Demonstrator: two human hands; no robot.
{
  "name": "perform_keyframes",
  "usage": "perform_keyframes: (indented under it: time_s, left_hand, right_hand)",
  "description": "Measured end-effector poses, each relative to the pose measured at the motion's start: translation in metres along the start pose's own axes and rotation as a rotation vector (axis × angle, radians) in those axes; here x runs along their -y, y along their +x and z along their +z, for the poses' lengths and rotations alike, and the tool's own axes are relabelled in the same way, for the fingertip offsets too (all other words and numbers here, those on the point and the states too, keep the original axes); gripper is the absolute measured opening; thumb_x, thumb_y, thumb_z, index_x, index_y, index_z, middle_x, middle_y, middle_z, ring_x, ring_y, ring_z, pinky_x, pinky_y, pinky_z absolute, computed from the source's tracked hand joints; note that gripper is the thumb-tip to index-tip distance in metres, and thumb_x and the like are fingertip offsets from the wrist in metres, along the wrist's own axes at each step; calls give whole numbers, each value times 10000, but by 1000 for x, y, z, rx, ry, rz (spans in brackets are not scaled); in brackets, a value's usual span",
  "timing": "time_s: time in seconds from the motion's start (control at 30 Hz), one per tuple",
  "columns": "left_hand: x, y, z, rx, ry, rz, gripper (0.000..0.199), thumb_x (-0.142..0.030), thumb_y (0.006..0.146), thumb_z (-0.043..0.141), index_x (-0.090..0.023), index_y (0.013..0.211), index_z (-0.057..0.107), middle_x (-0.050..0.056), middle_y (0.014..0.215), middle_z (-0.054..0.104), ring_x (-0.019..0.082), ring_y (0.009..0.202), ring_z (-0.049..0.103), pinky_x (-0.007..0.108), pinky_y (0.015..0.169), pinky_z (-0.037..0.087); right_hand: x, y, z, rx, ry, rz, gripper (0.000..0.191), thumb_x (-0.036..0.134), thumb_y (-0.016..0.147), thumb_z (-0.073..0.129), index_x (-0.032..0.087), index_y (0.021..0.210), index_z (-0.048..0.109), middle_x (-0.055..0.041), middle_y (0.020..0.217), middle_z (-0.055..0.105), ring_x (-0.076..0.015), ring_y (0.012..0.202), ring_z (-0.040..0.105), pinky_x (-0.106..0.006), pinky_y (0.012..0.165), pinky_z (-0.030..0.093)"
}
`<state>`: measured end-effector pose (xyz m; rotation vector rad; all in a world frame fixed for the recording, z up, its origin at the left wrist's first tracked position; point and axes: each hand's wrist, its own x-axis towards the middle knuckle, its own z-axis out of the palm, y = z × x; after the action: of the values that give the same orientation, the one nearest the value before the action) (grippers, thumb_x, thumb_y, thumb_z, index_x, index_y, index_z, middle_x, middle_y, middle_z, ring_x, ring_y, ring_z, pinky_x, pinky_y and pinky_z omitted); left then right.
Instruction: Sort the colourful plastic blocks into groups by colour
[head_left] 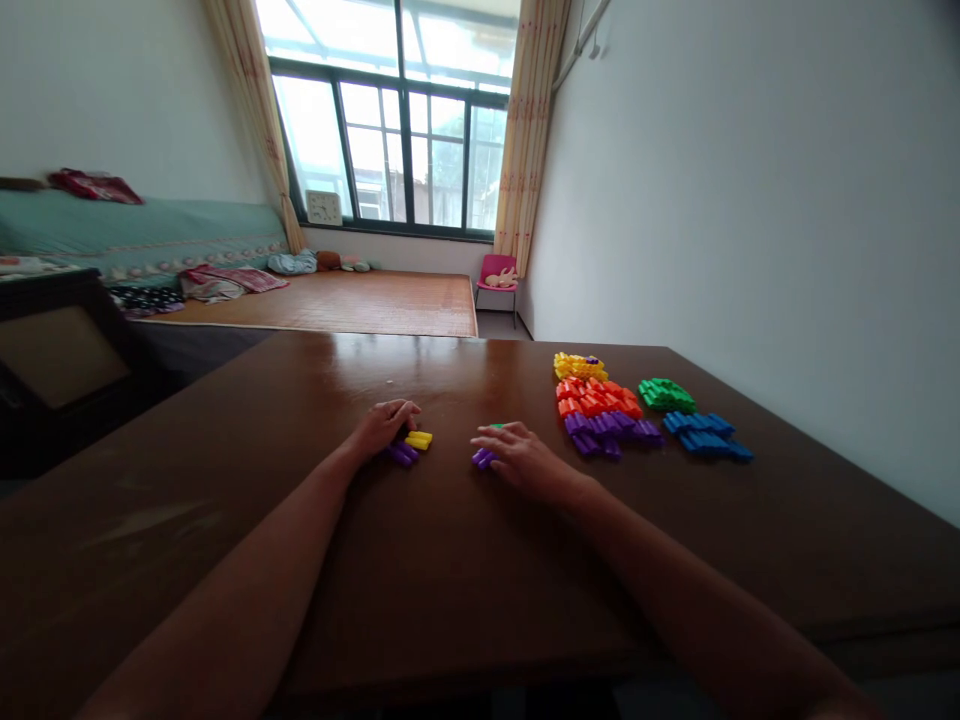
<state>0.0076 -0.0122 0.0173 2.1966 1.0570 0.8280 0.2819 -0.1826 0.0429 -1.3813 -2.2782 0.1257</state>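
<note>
My left hand [384, 425] rests on the brown table at centre left, fingers curled. Beside its fingertips lie yellow pieces [420, 440] and purple pieces [403, 455]; whether it grips any is hidden. Further right, my right hand [517, 455] lies with fingers spread over a few purple pieces [484, 459] and a bit of green [496, 426]. To the right of that hand are sorted groups of small plastic pieces: yellow [581, 367], orange [596, 397], purple [611, 433], green [666, 394] and blue [706, 436].
The brown table [420, 580] fills the foreground. Behind it stand a bed with a mat [390, 300], a pink chair [497, 270] with a soft toy, and a window. A dark cabinet [67, 350] is at the left, a white wall at the right.
</note>
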Motion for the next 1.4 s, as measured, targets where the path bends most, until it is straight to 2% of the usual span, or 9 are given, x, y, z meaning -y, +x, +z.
perform_keyframes:
  time_s: [0.13,0.27,0.5,0.63,0.73,0.97,1.17,1.27,1.4]
  left_hand:
    - [-1,1,-1,0,-13,-7,514,-592,857,387,-189,898,704,25,724,712,203,734,647,312,740,499]
    - [-2,2,-2,6,-11,-19,530,-610,845,394,-186,898,708,21,710,704,201,705,639,319,720,508]
    - [-2,1,-2,-8,-34,-33,529,-629,821,419,-197,900,714,23,719,711,205,729,644,325,735,524]
    - [-4,1,-3,3,-5,-45,541,-636,831,399,-197,904,707,23,722,708,210,751,644,329,758,517]
    - [-4,1,-3,14,21,-33,544,-625,851,379,-191,915,701,25,734,706,210,750,645,331,757,507]
    - [-4,-1,1,-4,2,-12,560,-606,876,340,-175,917,697,32,742,715,185,714,637,288,697,489]
    - [-27,-8,-3,-34,336,-64,474,-498,918,320,-203,828,680,48,732,713,201,745,659,287,716,464]
    - [-42,-11,-3,-29,475,-125,409,-430,919,367,-201,736,652,76,736,699,223,785,664,298,724,463]
    - [-56,-14,10,67,67,-233,336,-396,907,413,-176,840,658,71,812,699,208,792,657,274,638,509]
  right_hand:
    - [12,2,12,121,-38,-128,425,136,933,395,295,1281,580,-19,1309,599,-199,1198,469,-381,1039,392]
    - [2,-5,-5,50,-20,-141,357,176,894,504,230,1230,611,-58,1178,659,-214,1111,531,-353,1002,423]
    - [-66,-34,-64,-307,-225,318,305,277,833,582,172,1114,639,-109,1097,659,-235,1020,599,-369,921,459]
    - [-104,-55,-84,-243,-416,518,276,331,839,577,144,1022,664,-131,1033,677,-251,969,618,-357,864,464]
    - [-112,-61,-87,-197,-440,544,292,384,845,584,152,1001,668,-127,999,687,-246,920,630,-345,829,468]
    - [-87,-42,-66,-442,-301,333,306,391,916,486,166,1042,651,-123,1043,668,-251,988,615,-379,900,460]
    - [-32,-17,-11,-237,-80,108,221,337,933,483,236,1048,642,-62,1076,647,-178,879,644,-299,799,503]
    - [-18,-13,3,-169,-36,73,200,309,935,484,256,1051,639,-46,1087,647,-164,876,650,-280,768,507]
    - [-17,-14,7,-155,24,72,195,276,934,487,257,1063,632,-45,1106,642,-160,886,652,-288,778,515]
